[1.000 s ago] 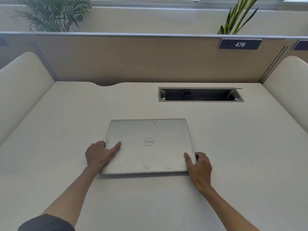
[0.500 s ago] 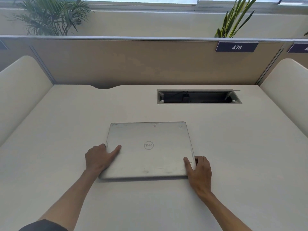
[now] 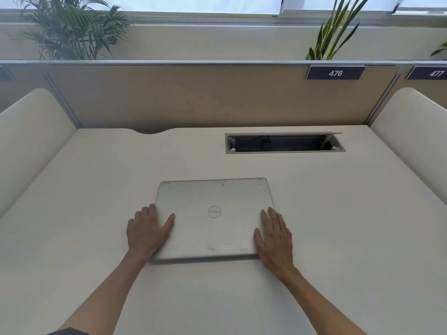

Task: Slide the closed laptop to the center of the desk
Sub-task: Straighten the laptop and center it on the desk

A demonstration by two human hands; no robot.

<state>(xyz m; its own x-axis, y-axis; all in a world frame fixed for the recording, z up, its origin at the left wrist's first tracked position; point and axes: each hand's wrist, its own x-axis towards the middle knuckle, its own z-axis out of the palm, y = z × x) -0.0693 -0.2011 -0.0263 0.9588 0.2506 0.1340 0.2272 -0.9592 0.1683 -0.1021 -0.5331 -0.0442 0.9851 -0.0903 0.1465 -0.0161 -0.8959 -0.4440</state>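
A closed silver laptop with a round logo lies flat on the cream desk, near its middle and slightly toward me. My left hand holds the laptop's left edge, thumb on the lid and fingers curled down beside it. My right hand lies flat on the lid's right edge with its fingers stretched forward and gripping nothing. Both forearms reach in from the bottom of the view.
An open cable slot is sunk into the desk behind and right of the laptop. A tan partition with the label 476 closes the back. Rounded cream side panels stand left and right. Plants stand behind the partition.
My right hand has let go of the laptop's right edge and spread flat onto the lid. My left hand keeps its hold. The laptop has barely shifted.
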